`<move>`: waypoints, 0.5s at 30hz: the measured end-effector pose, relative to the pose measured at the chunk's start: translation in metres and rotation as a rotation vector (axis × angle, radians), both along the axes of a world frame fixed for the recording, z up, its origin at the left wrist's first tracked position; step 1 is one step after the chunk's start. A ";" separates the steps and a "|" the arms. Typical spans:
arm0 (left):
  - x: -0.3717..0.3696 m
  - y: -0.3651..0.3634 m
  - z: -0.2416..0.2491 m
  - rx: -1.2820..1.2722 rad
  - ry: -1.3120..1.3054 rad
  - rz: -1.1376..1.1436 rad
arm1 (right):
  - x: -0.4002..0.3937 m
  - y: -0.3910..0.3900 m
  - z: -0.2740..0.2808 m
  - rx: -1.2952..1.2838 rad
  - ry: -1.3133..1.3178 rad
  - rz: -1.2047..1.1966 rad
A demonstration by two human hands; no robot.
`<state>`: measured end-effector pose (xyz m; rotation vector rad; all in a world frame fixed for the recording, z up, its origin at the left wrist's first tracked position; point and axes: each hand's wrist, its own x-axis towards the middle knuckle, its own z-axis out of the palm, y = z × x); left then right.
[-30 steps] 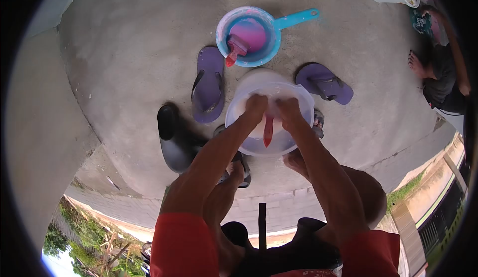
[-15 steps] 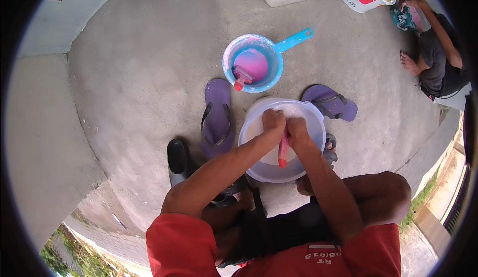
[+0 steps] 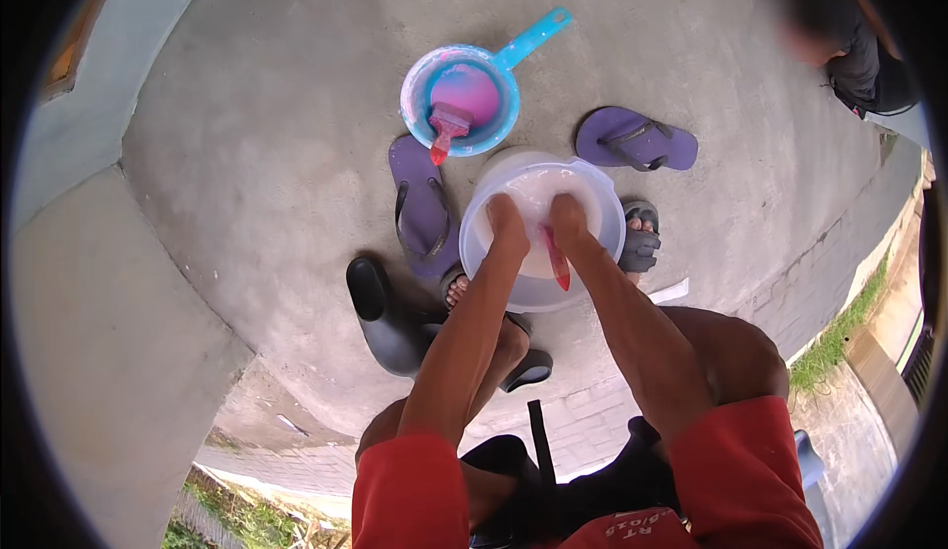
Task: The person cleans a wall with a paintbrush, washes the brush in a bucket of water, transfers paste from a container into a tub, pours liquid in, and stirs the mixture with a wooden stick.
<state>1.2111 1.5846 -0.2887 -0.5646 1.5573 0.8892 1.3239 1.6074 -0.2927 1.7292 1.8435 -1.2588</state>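
A whitish plastic tub [image 3: 620, 218] holds cloudy, milky water, and both my hands reach down into it. My left hand [image 3: 505, 217] is on the left side, its fingers hidden below the surface. My right hand [image 3: 569, 217] is to its right, closed by a paintbrush [image 3: 559, 265] with a pink and red handle. The handle slants toward me between my forearms. The brush's other end is out of sight in the water.
Beyond the tub stands a blue dipper [image 3: 511, 105] with pink paint and another paintbrush [image 3: 448, 126]. Purple flip-flops [image 3: 425, 208] and black clogs [image 3: 385, 322] lie around. Another person [image 3: 859, 55] sits at the upper right. A wall [image 3: 109, 332] runs along the left.
My hands have moved apart; before, they were together at the paintbrush. The view has shifted, so the tub and dipper appear higher. The other person has leaned forward.
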 end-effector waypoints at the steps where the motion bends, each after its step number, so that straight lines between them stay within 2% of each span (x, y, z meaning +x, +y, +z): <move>1: 0.001 0.001 0.009 0.027 0.000 0.108 | -0.002 0.006 0.003 -0.087 0.089 -0.224; 2: 0.002 -0.003 0.024 0.004 0.001 0.110 | -0.006 0.008 0.013 -0.184 0.173 -0.450; 4: 0.001 -0.006 0.052 0.035 0.106 -0.311 | -0.014 0.012 0.033 -0.368 0.333 -0.907; 5: -0.002 -0.007 0.062 0.016 0.105 -0.313 | -0.017 0.006 0.047 -0.386 0.327 -0.910; 7: -0.007 -0.007 0.076 0.182 -0.076 -0.191 | -0.022 -0.005 0.085 -0.542 0.570 -1.152; 8: -0.008 -0.011 0.078 0.240 -0.115 -0.150 | -0.027 0.002 0.119 -0.497 0.501 -1.065; 9: -0.005 -0.019 0.071 0.229 -0.118 -0.148 | -0.023 0.000 0.124 -0.506 0.493 -1.068; 11: -0.003 -0.028 0.066 0.317 -0.052 -0.192 | -0.015 -0.005 0.134 -0.427 0.393 -0.905; 15: -0.002 -0.031 0.065 0.244 0.073 -0.317 | -0.018 -0.018 0.156 -0.299 0.309 -0.886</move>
